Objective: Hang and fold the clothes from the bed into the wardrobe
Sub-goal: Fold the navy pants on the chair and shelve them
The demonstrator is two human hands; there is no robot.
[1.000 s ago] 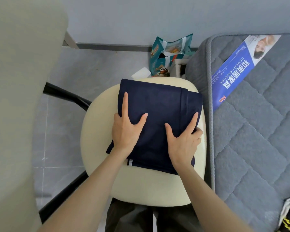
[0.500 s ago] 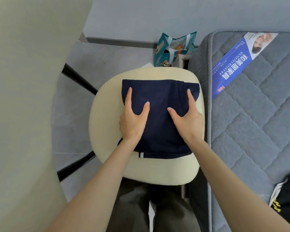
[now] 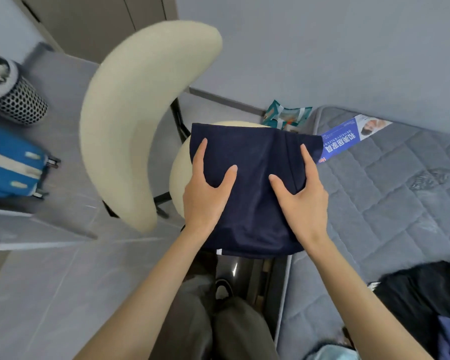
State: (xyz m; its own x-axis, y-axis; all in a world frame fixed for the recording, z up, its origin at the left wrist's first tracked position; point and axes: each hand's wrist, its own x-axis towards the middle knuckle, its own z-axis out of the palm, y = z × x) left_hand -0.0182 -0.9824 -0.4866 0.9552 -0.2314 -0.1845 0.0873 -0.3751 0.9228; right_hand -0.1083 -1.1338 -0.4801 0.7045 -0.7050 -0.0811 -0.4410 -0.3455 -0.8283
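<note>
Folded navy garment (image 3: 255,178), lifted off the chair seat (image 3: 178,172), gripped by my left hand (image 3: 205,193) and right hand (image 3: 302,201); more clothes (image 3: 421,302) remain on the bed (image 3: 390,203).

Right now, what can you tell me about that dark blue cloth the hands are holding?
The dark blue cloth is a garment folded into a flat, roughly square bundle. It looks soft and smooth, with a seam running down its right part and a tiny white tag at the near edge. The left hand and right hand hold its two sides, thumbs on top. It sits over the cream chair seat, whether resting or lifted I cannot tell, beside the grey mattress.
</note>
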